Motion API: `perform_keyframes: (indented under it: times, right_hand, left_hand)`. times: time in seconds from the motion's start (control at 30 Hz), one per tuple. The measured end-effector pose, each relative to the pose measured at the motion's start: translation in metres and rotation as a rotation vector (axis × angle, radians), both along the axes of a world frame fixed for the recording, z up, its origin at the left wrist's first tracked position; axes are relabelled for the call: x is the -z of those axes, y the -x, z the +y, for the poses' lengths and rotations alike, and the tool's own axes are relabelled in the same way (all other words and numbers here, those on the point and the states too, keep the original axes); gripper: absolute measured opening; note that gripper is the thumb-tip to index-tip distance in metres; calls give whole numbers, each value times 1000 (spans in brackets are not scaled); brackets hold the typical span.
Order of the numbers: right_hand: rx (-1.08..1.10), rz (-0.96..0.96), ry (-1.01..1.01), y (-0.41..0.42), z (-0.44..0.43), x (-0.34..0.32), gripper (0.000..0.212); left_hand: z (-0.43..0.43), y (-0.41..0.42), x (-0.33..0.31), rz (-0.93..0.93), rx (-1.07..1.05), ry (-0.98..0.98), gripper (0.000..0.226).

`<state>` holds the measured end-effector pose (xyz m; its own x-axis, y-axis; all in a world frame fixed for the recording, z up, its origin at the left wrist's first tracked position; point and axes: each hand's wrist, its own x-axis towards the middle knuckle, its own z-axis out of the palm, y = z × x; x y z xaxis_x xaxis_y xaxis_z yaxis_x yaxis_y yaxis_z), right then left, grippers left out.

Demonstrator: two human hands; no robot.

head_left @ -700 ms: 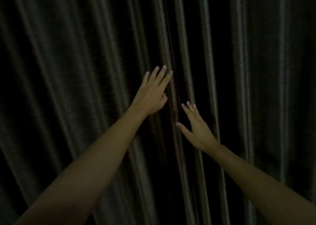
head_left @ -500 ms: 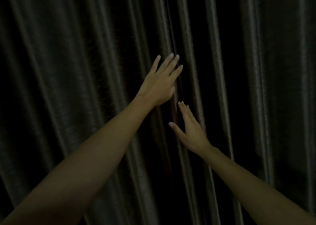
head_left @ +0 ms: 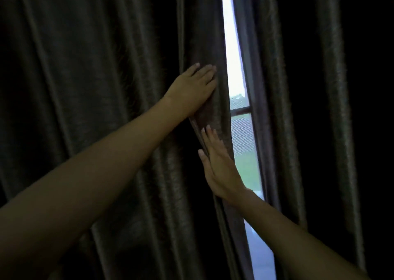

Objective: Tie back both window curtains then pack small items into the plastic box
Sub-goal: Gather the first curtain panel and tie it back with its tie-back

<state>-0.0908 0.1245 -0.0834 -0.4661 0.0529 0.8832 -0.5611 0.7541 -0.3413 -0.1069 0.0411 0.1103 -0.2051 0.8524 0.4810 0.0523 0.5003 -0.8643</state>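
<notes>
Two dark pleated curtains fill the view: the left curtain (head_left: 96,88) and the right curtain (head_left: 302,109). A narrow bright gap runs between them, showing the window (head_left: 236,88). My left hand (head_left: 193,88) lies on the inner edge of the left curtain, fingers curled around its folds. My right hand (head_left: 219,166) is flat with fingers together, pressing the same edge from the gap side, lower down. The plastic box and the small items are out of view.
Through the gap I see a window bar (head_left: 239,110) and green ground outside. Curtain fabric hangs on both sides and hides the rest of the room.
The curtains were closed before. Now the left curtain's edge has been pushed left and a strip of daylight shows. My left hand has gone from flat to curled on the fabric.
</notes>
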Motion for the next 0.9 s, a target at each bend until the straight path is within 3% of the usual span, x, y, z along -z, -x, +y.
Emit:
perform_keyframes:
  times: [0.13,0.27,0.57,0.9]
  right_hand:
    - [-139,-11,21,22,-30,-4,55]
    - [-257,-4,46,50,-68,-9,57]
    - [-417,55,30,111,-143,-15,61]
    - [-631,40,22,168,-294,-23,61]
  left_hand:
    - [-25,18,3,-144,-229,-172,71]
    - [-62,35,2,-84,-306,-186,82]
    - [-150,69,-5,-102,-396,-236,83]
    - [-300,112,-7,-75,-530,-301,84]
